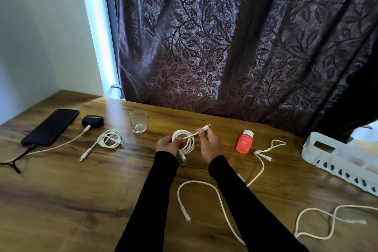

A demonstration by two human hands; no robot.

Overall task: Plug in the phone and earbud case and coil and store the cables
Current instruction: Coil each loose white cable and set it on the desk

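My left hand (166, 145) grips a coiled white cable (188, 141) over the middle of the wooden table (81, 200). My right hand (210, 143) pinches that cable's free end just behind its plug (206, 128). At the far left lies a black phone (51, 126) with a dark cable in its near end. Beside it sits a black earbud case (92, 120) showing a green light, a white cable (61, 145) plugged into it. A second coiled white cable (109, 139) lies on the table between the case and my hands.
An empty glass (138, 121) stands behind my hands. A red bottle (244, 141) stands to the right, with loose white cables (263, 154) near it and in front (216, 192). A white slotted basket (339, 160) sits at the right edge. A dark curtain hangs behind.
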